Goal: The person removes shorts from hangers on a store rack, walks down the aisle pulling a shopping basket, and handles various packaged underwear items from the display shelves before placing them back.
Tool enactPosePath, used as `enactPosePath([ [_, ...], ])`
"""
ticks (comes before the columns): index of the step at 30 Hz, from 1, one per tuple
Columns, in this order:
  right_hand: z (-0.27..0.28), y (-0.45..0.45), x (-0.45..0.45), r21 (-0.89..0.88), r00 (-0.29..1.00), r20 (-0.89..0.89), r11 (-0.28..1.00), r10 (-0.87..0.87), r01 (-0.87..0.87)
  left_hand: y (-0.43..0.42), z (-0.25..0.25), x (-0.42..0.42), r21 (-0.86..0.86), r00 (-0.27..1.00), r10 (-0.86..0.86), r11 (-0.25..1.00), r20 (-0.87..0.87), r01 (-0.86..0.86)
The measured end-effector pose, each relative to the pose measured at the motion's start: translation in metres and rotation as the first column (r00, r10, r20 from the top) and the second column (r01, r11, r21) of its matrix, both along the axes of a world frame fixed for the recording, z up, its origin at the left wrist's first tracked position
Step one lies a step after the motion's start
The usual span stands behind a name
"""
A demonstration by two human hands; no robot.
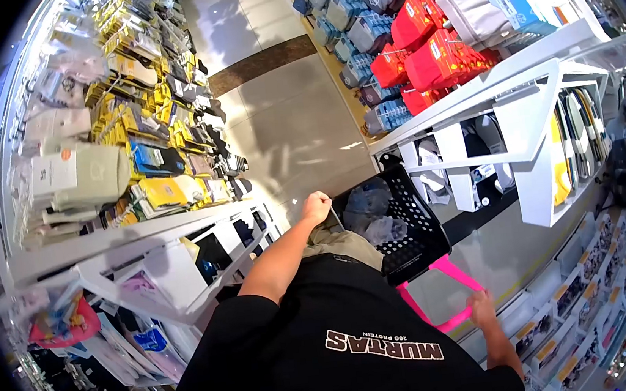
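Observation:
My right hand [482, 309] is closed around the bright pink handle [455, 278] of a black perforated shopping basket [415, 219], which is low at my right side. Crumpled, see-through plastic-wrapped items [369, 203] lie in the basket. In front of my body, close to the basket's left rim, my left hand [317, 207] is curled into a loose fist. No object shows in it.
Packaged socks with yellow labels [137, 115] fill a white rack on the left. Red packs [436, 56] and blue-labelled packs [349, 31] line the right shelf. A tiled aisle floor [289, 114] runs ahead between them. White slanted display holders [529, 150] jut out near the basket.

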State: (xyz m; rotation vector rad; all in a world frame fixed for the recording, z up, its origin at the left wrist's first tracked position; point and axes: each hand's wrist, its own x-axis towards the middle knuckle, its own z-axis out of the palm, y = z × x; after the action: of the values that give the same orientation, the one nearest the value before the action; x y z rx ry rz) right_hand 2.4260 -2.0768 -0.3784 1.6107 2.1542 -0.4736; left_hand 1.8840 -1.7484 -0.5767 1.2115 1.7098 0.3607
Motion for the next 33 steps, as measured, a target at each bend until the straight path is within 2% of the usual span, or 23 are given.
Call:
enactPosePath([
  [3, 0.02, 0.014, -0.012, -0.062, 0.999, -0.009, 0.997, -0.053, 0.053, 0.016, -0.01, -0.023, 0.034, 0.997, 0.022, 0.999, 0.069, -0.024],
  [4, 0.022, 0.017, -0.012, -0.07, 0.998, -0.015, 0.995, -0.069, 0.068, 0.02, -0.009, -0.031, 0.107, 0.993, 0.049, 0.992, 0.11, -0.061],
  [6, 0.021, 0.011, -0.014, -0.071, 0.996, -0.025, 0.994, -0.09, 0.088, 0.028, 0.007, -0.051, 0.071, 0.994, 0.075, 0.994, 0.075, -0.081],
  [8, 0.013, 0.01, -0.008, -0.037, 0.996, -0.031, 0.996, -0.086, 0.085, 0.036, -0.002, -0.072, 0.09, 0.994, 0.107, 0.99, -0.001, -0.107],
  [11, 0.008, 0.003, -0.009, 0.037, 0.999, -0.002, 0.998, -0.042, 0.042, 0.056, -0.025, -0.094, 0.024, 0.975, 0.221, 0.975, -0.019, -0.221],
  [14, 0.02, 0.008, -0.023, -0.205, 0.975, -0.003, 0.955, -0.22, 0.215, 0.089, -0.014, -0.09, 0.024, 0.975, 0.21, 0.978, -0.072, -0.209],
  [17, 0.007, -0.002, -0.028, -0.215, 0.975, 0.086, 0.952, -0.205, 0.219, 0.122, -0.023, -0.079, -0.006, 0.973, 0.232, 0.973, -0.021, -0.232],
  [20, 0.013, 0.001, -0.037, -0.232, 0.96, 0.129, 0.934, -0.248, 0.272, 0.155, 0.002, -0.062, 0.012, 0.974, 0.225, 0.974, 0.02, -0.225],
  [23, 0.023, 0.01, -0.045, -0.015, 0.906, 0.207, 0.925, -0.37, 0.381, 0.183, -0.024, -0.07, 0.07, 0.983, 0.177, 0.981, 0.048, -0.181],
  [25, 0.025, 0.008, -0.046, -0.002, 0.844, 0.321, 0.891, -0.43, 0.454, 0.203, -0.03, -0.081, 0.104, 0.99, 0.141, 0.984, 0.007, -0.141],
  [26, 0.021, 0.009, -0.045, 0.013, 0.805, 0.376, 0.871, -0.459, 0.491, 0.213, -0.029, -0.085, 0.055, 0.985, 0.174, 0.983, 0.009, -0.174],
  [28, 0.0, 0.006, -0.047, 0.153, 0.807, 0.395, 0.897, -0.439, 0.414, 0.237, -0.033, -0.102, 0.009, 0.987, 0.148, 0.989, -0.068, -0.148],
  [29, -0.004, 0.014, -0.049, 0.221, 0.808, 0.408, 0.904, -0.426, 0.365, 0.248, -0.037, -0.11, -0.003, 0.982, 0.181, 0.983, -0.047, -0.181],
  [32, 0.022, 0.112, -0.105, 0.009, 0.759, 0.294, 0.796, -0.581, 0.606, 0.288, -0.023, -0.134, -0.074, 0.985, 0.167, 0.983, -0.043, -0.17],
  [33, 0.022, 0.145, -0.121, 0.013, 0.737, 0.252, 0.763, -0.628, 0.646, 0.298, -0.052, -0.152, -0.083, 0.985, 0.172, 0.981, -0.019, -0.173],
])
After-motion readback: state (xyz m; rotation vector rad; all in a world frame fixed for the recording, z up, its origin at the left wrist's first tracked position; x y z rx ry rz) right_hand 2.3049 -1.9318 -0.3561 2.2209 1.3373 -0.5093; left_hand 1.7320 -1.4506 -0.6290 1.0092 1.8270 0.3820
